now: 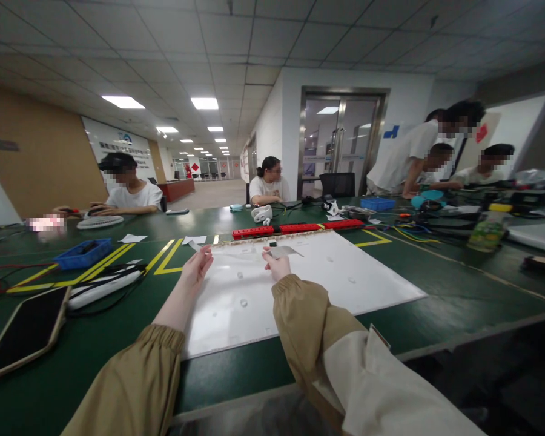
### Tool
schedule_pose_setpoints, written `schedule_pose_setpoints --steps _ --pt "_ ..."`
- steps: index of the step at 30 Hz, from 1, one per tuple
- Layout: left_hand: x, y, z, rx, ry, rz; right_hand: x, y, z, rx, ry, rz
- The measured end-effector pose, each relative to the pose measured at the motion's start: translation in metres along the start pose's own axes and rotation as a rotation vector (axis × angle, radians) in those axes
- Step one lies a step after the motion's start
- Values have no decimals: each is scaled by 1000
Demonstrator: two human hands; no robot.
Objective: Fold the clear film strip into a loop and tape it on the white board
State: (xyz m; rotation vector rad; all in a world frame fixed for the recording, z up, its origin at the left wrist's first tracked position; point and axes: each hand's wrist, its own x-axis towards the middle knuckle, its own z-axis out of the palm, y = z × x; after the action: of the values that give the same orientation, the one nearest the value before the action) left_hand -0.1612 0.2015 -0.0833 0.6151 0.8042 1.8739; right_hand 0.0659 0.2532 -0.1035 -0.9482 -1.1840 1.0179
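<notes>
Mid-frame, your left hand (198,265) and right hand (278,265) pinch closed on a thin strip (289,251) over the white board (345,278); work looks unfinished.

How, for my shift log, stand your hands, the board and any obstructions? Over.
Left hand over white board, hold unclear; right hand holding thin grey piece. Board flat on green table. Red strips beyond board's far edge, clear of hands.

Right of the right grip (277,264), past the grey sheet (291,251) jutting from it, a hand could cross the board (358,290); the bottle (489,230) stands well beyond. Ahead of both grips, red strips (320,228) form a low barrier. Left of the left grip (200,264), the tray (79,261) and, nearer, the phone (29,330) obstruct the worktop (458,290).
</notes>
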Motion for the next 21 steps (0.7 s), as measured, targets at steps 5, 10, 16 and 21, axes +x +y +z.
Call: schedule_pose_setpoints --steps 5,10,16,21 --pt "4 -1 -4 30 24 75 -9 -4 2 -66 -56 -71" --pt "9 -1 -9 85 92 19 -10 -3 4 -99 -75 -81" --pt "13 -1 -10 63 123 5 -7 4 9 -93 -91 -68" --pt "11 0 -11 43 89 -15 -5 5 8 -89 -89 -51"
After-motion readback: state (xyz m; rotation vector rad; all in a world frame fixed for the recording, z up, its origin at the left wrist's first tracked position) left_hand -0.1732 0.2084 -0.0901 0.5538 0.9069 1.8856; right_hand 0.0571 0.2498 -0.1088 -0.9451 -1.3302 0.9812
